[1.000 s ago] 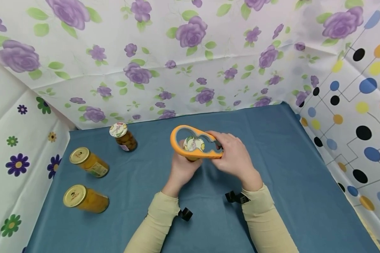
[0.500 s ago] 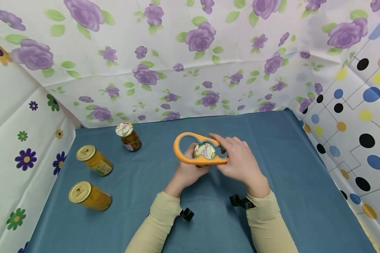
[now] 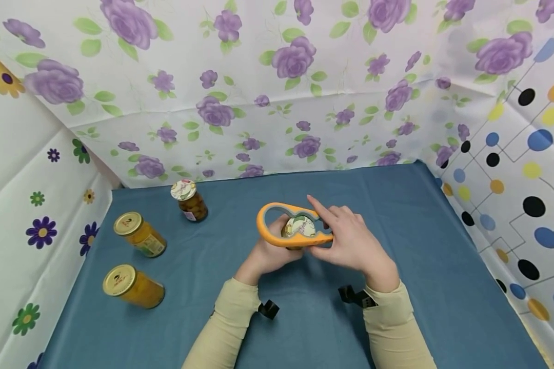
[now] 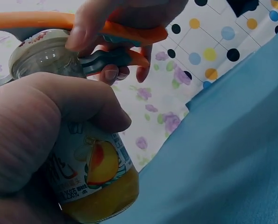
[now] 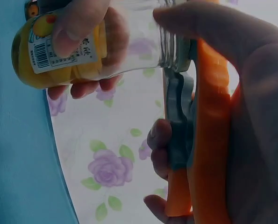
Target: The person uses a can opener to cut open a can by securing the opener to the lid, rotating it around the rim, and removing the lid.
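Note:
Near the middle of the cloth, my left hand [image 3: 272,254] grips a glass jar with a peach on its label [image 4: 99,163] and yellow fruit inside. Its patterned white lid [image 3: 301,225] lies within the orange jar opener [image 3: 261,225], between the grey wavy inner edges. My right hand [image 3: 353,241] holds that opener at its right end, the index finger extended. In the right wrist view, the right thumb [image 5: 176,18] lies against the jar's neck, and other fingertips show behind the opener [image 5: 212,116]. The head view hides most of the jar's body.
To the left stand two yellow-filled jars with gold lids, a nearer one [image 3: 140,289] and a farther one [image 3: 149,240]. Behind them is a jar of brown contents [image 3: 194,207]. Blue cloth [image 3: 443,287] covers the table, with patterned sheets [image 3: 240,66] around it.
Against the opener, the lid has shifted right, from near the wide loop into the narrower toothed part. The right index finger has lifted off the opener's edge. The view has also shifted slightly.

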